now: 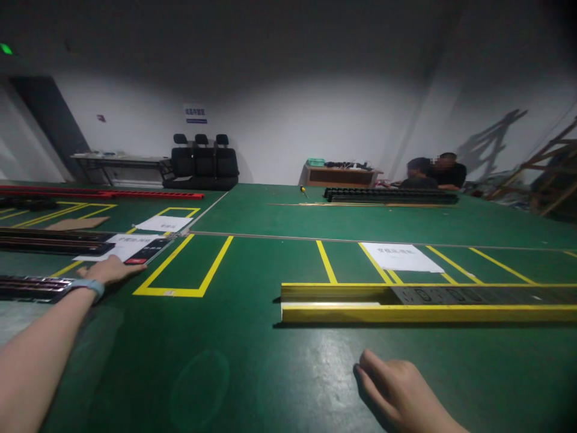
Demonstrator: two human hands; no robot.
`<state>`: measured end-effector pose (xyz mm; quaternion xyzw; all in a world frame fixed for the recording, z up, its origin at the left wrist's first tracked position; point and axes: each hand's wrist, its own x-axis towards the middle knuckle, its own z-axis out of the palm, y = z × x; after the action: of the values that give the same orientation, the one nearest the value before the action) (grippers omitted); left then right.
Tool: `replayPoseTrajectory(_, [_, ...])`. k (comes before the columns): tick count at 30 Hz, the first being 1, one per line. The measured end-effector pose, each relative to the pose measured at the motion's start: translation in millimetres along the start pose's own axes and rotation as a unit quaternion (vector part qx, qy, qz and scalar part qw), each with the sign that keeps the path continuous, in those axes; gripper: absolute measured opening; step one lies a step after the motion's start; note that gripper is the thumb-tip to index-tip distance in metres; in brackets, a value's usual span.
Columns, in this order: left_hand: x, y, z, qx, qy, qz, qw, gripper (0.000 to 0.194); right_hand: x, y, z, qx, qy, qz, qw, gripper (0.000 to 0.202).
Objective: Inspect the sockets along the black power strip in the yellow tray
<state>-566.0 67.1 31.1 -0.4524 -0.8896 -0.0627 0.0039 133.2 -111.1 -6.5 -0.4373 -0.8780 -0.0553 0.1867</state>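
My left hand [110,270] reaches out at the left, a pale blue band on its wrist, fingers stretched and apart. Just beyond its fingertips, a flat black rectangle with a red end, like a phone [151,249], lies partly over a white printed sheet [128,245]; whether the fingers touch it I cannot tell. My right hand [401,388] is low in front, its fingers curled in with nothing visible in them. Beyond it lies a long yellow channel-shaped rail [406,314], with a dark patterned strip [469,295] inside it.
Dark rails [54,240] and a red rail [148,195] lie on the left. Yellow tape [216,264] marks the green surface [270,361]. Another printed sheet [401,257] lies behind the yellow rail. Farther back are black rails [387,196], a screwdriver [303,191], seats [202,162] and two people.
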Motion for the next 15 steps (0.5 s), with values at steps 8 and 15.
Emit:
replayPoseTrajectory(8, [-40, 25, -5.8, 0.040, -0.046, 0.012, 0.998, 0.098, -2, 1, 1, 0.027, -0.002, 0.009, 1.000, 0.024])
replayPoseTrajectory(15, [-124, 79, 30.7, 0.085, 0.136, 0.129, 0.979, 0.066, -2, 1, 3, 0.020, 0.002, 0.008, 1.000, 0.024])
